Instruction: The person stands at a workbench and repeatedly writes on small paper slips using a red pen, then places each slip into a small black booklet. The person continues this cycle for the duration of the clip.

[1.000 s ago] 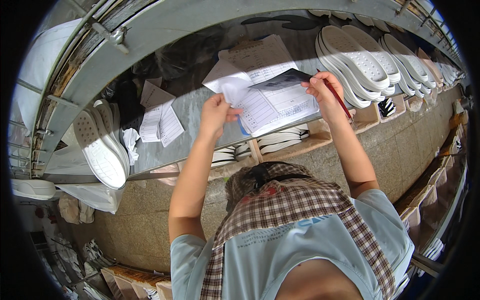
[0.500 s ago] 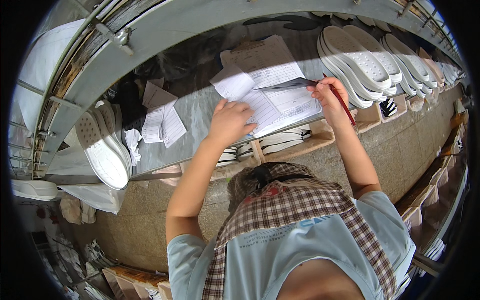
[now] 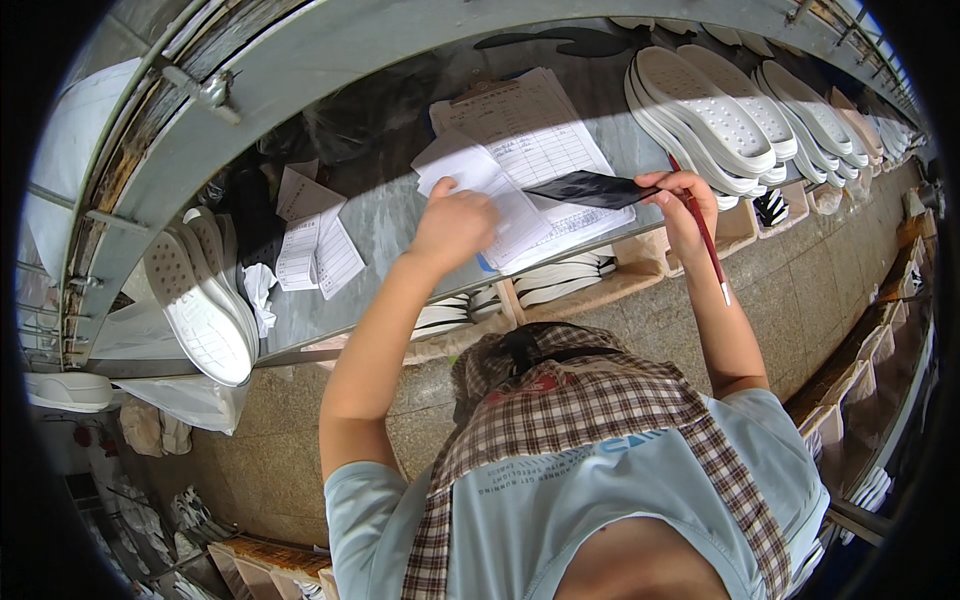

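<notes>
Over the right part of the clipboard (image 3: 482, 91): black sheet (image 3: 590, 190), long axis crosswise to the board, free end pointing left toward white slips (image 3: 472, 166). Pinched at its right end by right hand (image 3: 685, 205), together with red pen (image 3: 706, 236), white tip toward the forearm. Over the clipboard's left part: left hand (image 3: 455, 224), fingers curled, grasp on slips not discernible. Under the clipboard: grey tabletop (image 3: 383, 240); right of it, white soles (image 3: 705, 105); on its near side, lower, tiled floor (image 3: 780, 270).

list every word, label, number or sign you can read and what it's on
Light blue shirt: upside-down lettering, partly legible; I won't copy it.
Plaid apron: red mark, too blurred to read.
Papers on the clipboard: printed grid and handwriting, too small to read.
Slips at left: print, too small to read.
</notes>
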Action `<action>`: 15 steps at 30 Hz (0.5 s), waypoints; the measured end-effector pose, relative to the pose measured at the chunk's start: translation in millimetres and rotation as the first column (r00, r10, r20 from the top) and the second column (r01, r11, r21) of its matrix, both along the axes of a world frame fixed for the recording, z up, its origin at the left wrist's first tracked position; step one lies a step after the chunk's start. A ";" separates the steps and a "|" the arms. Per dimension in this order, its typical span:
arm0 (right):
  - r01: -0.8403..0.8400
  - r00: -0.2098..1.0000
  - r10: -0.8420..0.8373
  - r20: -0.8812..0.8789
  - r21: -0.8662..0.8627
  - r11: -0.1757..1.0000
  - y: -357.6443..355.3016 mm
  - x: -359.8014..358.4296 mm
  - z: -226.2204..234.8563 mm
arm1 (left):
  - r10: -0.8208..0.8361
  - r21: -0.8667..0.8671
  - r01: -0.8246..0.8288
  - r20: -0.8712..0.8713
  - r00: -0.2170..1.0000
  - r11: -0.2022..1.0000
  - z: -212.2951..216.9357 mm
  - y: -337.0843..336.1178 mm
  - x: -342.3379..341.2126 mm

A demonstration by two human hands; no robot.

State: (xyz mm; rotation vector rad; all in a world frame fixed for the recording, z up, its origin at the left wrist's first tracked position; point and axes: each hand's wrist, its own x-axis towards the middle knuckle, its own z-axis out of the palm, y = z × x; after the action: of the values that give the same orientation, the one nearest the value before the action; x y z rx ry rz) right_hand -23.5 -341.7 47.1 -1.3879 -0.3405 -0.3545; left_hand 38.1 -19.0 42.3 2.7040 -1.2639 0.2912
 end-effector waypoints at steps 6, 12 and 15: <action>-0.155 0.986 0.164 0.042 -0.161 0.975 15.3 -3.7 -2.7 | 0.162 -0.384 -0.475 -0.617 0.770 0.792 -4.1 23.6 16.4; -0.165 0.970 0.230 0.083 -0.472 0.866 57.4 15.4 -20.9 | -0.127 -0.585 -0.632 -0.777 0.617 0.508 -8.6 35.5 25.7; -0.108 0.960 0.225 0.164 -0.527 0.843 75.4 28.6 -30.7 | -0.131 -0.584 -0.623 -0.776 0.617 0.521 -12.1 36.5 26.8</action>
State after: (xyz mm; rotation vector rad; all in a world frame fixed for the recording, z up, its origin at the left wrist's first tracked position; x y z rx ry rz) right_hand 5.0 -266.3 16.4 -1.8323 -0.7817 -0.2812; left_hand 64.9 17.5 30.2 1.7589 -0.2454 -0.1969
